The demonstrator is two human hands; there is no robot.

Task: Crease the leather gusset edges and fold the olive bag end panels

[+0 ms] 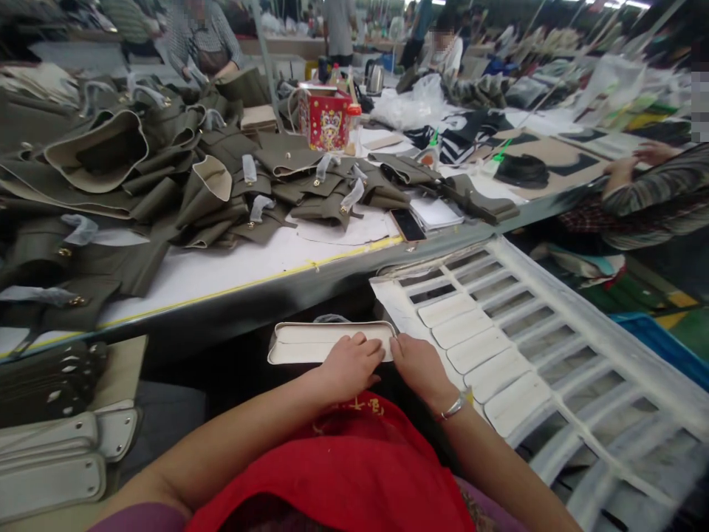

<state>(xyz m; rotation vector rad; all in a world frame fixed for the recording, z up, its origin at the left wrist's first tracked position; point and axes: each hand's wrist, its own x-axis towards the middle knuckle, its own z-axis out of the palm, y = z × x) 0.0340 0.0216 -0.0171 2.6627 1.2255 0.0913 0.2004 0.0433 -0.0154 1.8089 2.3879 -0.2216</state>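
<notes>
Head view: workshop interior, blurred toward the top of the frame, with a long white-topped worktable point(221, 273) running across the middle, its near edge marked by a yellow line. On it, upper left to centre: a heap of olive-grey pieces point(210, 222), several with clear wrapping over small metal fittings. Upper centre: one red patterned box point(324, 122), one metal kettle point(375, 77). Centre, near the table edge: one dark phone point(407, 225) and one white pad point(437, 213) beside it. Upper left: one co-worker in a checked shirt point(221, 33); right edge: another person's striped sleeve point(665, 185). Lower left: pale straps with rounded ends point(49, 488), stacked. Lower right: one white slotted frame point(581, 327), some openings holding cream panels point(501, 374). Frame centre, above a red apron point(332, 473): one cream oblong piece point(304, 341), dark-edged, lengthwise across the view. Left hand point(351, 362): fingers bent, resting on the face of the piece toward its right end; whether it grips cannot be told. Right hand point(418, 363): closed on the right end of the piece, apparently in a pinch, though the fingertips are partly hidden; metal bracelet point(455, 407) at the wrist.
</notes>
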